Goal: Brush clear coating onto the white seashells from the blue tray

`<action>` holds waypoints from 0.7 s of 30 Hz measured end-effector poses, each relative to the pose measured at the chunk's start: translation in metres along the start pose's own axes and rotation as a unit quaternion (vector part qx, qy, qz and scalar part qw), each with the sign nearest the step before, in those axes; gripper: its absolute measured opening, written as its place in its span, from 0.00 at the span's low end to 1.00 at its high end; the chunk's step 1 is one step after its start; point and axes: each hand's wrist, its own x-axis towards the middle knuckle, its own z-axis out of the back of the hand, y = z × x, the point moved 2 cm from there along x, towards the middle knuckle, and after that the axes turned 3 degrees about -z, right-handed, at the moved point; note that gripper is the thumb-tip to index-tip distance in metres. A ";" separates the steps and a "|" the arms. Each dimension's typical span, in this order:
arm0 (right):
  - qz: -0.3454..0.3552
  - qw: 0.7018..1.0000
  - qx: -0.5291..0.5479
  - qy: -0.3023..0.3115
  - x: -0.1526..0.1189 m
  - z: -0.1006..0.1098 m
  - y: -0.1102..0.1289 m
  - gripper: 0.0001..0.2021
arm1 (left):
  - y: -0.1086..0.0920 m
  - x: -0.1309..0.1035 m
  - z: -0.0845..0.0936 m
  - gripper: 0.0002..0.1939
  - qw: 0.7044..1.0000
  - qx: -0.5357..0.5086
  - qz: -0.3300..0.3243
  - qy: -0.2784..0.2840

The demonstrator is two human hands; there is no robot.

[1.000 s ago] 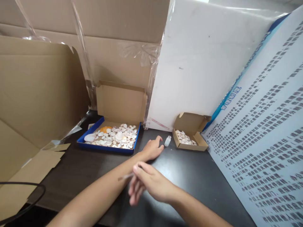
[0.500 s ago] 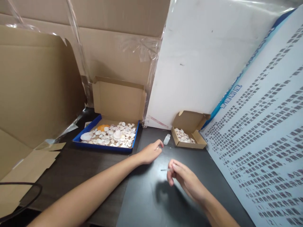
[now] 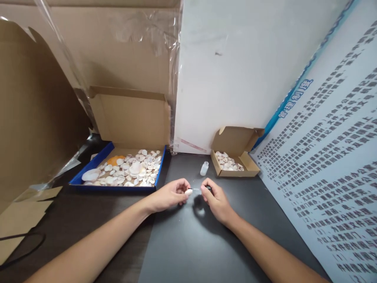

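While the left hand (image 3: 172, 193) pinches a small white shell (image 3: 189, 192) above the dark table (image 3: 188, 251), the right hand (image 3: 216, 198) grips a thin brush (image 3: 196, 190); its long axis runs nearly level, sideways, tip pointing left at the shell; beyond stands a small bottle (image 3: 204, 169).

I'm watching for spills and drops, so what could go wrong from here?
The small bottle looks uncapped, so a bump from the nearby right hand might spill it. The left hand pinches a shell at its fingertips, which could slip. The thin applicator may drip onto the dark tabletop.
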 end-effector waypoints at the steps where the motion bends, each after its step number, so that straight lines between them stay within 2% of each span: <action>1: 0.004 1.000 -0.020 -0.001 0.000 0.001 0.001 0.16 | 0.001 0.000 0.001 0.19 1.000 -0.005 0.007 -0.002; 7: 0.031 0.992 -0.116 -0.025 -0.002 0.005 0.012 0.13 | 0.000 0.000 0.003 0.18 0.999 -0.002 0.033 -0.008; 12: 0.025 0.989 -0.138 -0.050 -0.006 0.011 0.017 0.12 | -0.001 0.001 0.004 0.19 0.999 0.015 0.027 -0.012; 21: 0.015 0.992 -0.124 -0.005 -0.011 0.014 0.018 0.09 | -0.002 0.000 0.002 0.19 0.999 0.037 0.029 0.007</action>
